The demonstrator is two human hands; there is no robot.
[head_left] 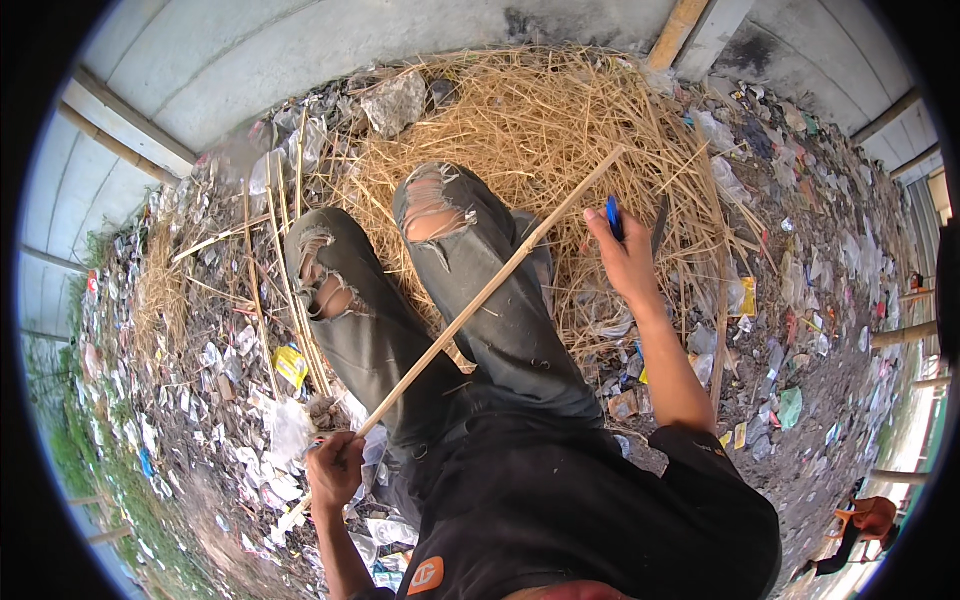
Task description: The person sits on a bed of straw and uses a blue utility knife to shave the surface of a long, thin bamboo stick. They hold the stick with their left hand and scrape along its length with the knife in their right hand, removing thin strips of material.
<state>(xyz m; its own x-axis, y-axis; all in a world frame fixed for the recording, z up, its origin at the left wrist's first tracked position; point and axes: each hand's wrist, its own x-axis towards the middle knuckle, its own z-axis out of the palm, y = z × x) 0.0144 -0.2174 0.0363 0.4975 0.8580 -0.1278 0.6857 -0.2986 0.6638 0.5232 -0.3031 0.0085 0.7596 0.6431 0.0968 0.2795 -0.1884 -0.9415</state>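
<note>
The left hand (335, 470) is closed in a fist around the lower end of a long, thin bamboo strip (490, 292). From that hand the strip runs up and to the right, crossing over the person's torn grey jeans (450, 300) at the thigh, and its far tip ends just left of and above the right hand (625, 262). The right hand is raised, fingers curled around the blue handle of a knife (637, 222) whose dark blade points upward beside the fingertips; hand and strip look apart, not touching. Behind and around the right hand lies a heap of dry straw (540, 120). More loose bamboo strips (285, 270) lie on the ground above the left hand, beside the left knee. Scraps of plastic litter (260, 420) cover the dirt near the left hand and spread to the right of the right forearm
</note>
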